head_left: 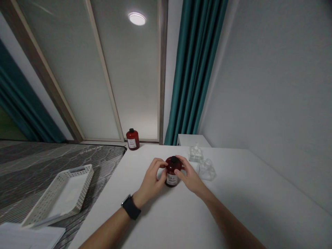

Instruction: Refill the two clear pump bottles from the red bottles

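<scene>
A small dark red bottle [172, 172] with a black cap and a white label stands upright on the white table [160, 221]. My left hand [152, 180] grips its left side, fingers curled round the shoulder. My right hand [188, 174] holds the right side, with fingertips near the cap. A black watch sits on my left wrist. A second, matching red bottle [132, 139] stands farther back by the frosted sliding door.
Clear glass pieces [201, 162] lie on the table just right of my hands. A white perforated basket [63, 193] rests on the grey patterned surface at left, with white paper [26, 237] below it. Teal curtains hang behind; a white wall runs along the right.
</scene>
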Demonstrator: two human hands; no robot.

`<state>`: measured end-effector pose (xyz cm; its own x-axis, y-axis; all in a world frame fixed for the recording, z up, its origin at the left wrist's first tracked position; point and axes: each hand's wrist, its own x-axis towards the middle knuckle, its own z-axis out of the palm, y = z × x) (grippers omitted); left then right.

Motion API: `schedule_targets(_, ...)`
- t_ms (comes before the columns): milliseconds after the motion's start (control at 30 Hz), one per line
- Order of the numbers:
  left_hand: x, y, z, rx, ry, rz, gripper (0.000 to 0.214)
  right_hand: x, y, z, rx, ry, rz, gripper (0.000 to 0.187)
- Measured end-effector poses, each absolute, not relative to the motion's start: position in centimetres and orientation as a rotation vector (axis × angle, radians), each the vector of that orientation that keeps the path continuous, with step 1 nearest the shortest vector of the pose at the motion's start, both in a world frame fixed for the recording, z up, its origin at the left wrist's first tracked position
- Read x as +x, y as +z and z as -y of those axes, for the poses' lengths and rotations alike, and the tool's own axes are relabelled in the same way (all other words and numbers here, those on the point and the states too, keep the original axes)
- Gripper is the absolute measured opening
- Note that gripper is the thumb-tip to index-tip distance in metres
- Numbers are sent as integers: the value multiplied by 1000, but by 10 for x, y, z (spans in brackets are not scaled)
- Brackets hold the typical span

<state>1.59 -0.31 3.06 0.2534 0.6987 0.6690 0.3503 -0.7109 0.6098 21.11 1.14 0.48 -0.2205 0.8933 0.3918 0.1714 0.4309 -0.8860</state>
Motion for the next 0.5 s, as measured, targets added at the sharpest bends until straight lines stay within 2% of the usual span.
schedule_targets(267, -6, 44, -9, 2325, 1253, -851, 17, 207, 17, -15, -950, 919, 1737, 49)
schedule_targets(500, -22, 30, -14, 2342, 1361, -873, 18, 190, 24, -18, -956, 936, 1739, 51)
